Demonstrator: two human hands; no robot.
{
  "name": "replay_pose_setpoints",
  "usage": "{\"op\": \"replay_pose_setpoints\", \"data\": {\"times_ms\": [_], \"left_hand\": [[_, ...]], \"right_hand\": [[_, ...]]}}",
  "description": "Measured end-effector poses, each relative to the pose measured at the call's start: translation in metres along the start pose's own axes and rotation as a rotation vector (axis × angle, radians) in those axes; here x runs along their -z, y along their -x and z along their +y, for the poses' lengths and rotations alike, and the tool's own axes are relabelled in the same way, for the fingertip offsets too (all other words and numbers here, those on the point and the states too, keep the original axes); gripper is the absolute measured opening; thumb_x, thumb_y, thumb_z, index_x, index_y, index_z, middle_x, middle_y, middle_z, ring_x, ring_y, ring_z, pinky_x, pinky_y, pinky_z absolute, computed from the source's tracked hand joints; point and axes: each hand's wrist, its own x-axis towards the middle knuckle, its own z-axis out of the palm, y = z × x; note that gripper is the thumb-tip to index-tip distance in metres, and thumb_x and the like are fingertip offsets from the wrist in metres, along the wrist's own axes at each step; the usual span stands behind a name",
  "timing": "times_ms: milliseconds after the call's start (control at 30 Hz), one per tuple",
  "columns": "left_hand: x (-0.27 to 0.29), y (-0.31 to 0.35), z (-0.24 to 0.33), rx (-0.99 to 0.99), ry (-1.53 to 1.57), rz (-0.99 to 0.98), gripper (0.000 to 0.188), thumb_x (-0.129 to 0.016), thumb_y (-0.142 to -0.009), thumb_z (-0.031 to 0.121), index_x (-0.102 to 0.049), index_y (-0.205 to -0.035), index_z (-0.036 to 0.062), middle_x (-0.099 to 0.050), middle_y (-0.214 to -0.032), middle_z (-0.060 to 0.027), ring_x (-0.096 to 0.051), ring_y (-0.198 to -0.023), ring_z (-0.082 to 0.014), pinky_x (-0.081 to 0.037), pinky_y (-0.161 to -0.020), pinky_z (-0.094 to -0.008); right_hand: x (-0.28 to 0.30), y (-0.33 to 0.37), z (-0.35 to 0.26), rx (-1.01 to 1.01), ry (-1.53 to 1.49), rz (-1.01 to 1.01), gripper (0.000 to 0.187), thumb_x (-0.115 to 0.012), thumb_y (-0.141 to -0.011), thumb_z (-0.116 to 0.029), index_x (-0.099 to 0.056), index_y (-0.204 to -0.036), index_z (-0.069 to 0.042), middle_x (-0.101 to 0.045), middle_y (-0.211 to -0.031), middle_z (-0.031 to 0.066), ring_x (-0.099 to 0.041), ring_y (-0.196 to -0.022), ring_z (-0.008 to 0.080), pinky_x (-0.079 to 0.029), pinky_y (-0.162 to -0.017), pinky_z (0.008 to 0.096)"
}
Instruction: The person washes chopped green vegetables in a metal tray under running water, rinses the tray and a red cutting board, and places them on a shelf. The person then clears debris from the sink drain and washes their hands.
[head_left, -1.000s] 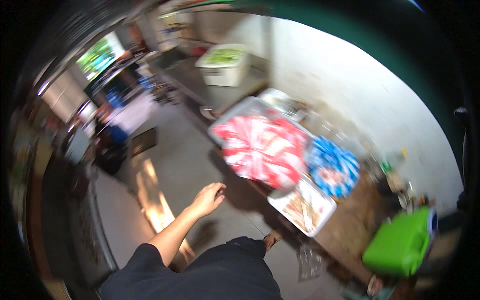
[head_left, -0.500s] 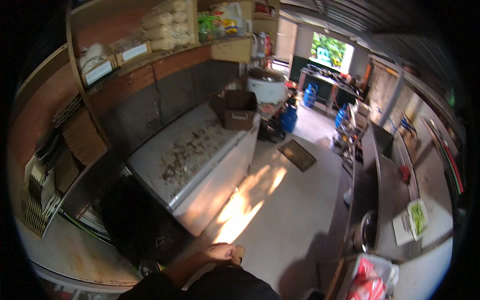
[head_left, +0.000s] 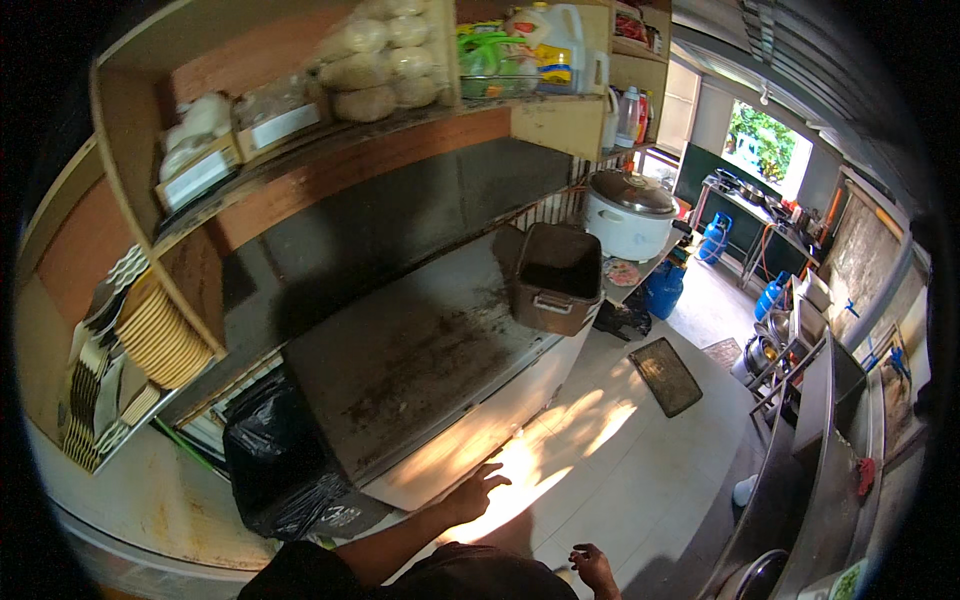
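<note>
My left hand reaches forward in front of the chest freezer's side, its fingers apart and nothing in them. Lower and to the right, my right hand hangs over the floor with its fingers loosely bent and apart, holding nothing. Nearest to the left hand is the white chest freezer, whose lid is smeared with dark stains. On its far end stands a brown square bin with a pale handle. A black plastic bag sits against the freezer's near end.
Above the freezer, a wooden shelf holds bags and jugs. A large white cooker stands past the bin. On the floor lies a dark mat. A long metal sink runs along the right, with blue gas cylinders farther back.
My hands were together low in front of me and are now apart, the left one forward by the freezer. The view has turned left, bringing freezer and shelf nearer the middle.
</note>
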Motion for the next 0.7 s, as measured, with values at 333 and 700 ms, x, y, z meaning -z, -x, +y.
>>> {"op": "replay_pose_setpoints", "data": {"times_ms": [333, 700], "left_hand": [[-0.151, -0.001, -0.146, 1.104, -0.488, -0.565, 0.039, -0.056, -0.087, 0.021, -0.063, -0.124, 0.0088, -0.057, -0.134, -0.0181, -0.045, -0.131, -0.0395, -0.036, -0.106, -0.0589], [-0.240, -0.180, -0.095, 0.753, 0.056, -0.428, 0.029, -0.060, -0.085, 0.026, -0.068, -0.103, 0.0052, -0.069, -0.099, -0.0155, -0.065, -0.092, -0.0318, -0.053, -0.085, -0.0412]], "right_hand": [[0.229, -0.103, 0.189, -0.507, 0.315, -0.045, 0.036, -0.053, -0.097, -0.030, -0.062, -0.110, 0.002, -0.069, -0.086, 0.0144, -0.067, -0.075, 0.0260, -0.054, -0.067, 0.0421], [0.415, -0.189, 0.127, -0.349, 0.193, 0.378, 0.039, -0.058, -0.093, -0.037, -0.066, -0.105, -0.001, -0.068, -0.097, 0.0202, -0.066, -0.088, 0.0331, -0.052, -0.077, 0.0452]]}}
